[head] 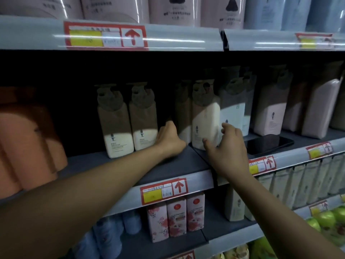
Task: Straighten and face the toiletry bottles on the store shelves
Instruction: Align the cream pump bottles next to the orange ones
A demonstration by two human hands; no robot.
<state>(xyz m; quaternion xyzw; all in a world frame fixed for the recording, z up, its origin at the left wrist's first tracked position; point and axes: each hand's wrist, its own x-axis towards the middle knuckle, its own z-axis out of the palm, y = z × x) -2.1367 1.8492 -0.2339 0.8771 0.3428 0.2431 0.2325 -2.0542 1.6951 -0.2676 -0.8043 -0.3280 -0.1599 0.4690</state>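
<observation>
Cream pump bottles stand on the dark middle shelf [179, 163]. Two of them [117, 120] [143, 118] stand side by side at the left, labels forward. My left hand [169, 138] reaches into the gap right of them, its fingers going behind a set-back bottle [183, 116]; the fingertips are hidden. A cream bottle [205, 118] stands nearer the front, turned slightly. My right hand [225, 146] is just in front of its lower right side with fingers spread and loosely curled, holding nothing. A white-labelled bottle [235, 109] stands right of it.
A black phone [268, 143] lies flat on the shelf right of my right hand. Pink bottles [270, 113] fill the shelf further right; orange packs [24, 143] sit at left. Price rails with red tags [164, 191] edge each shelf. Floral bottles [175, 217] stand below.
</observation>
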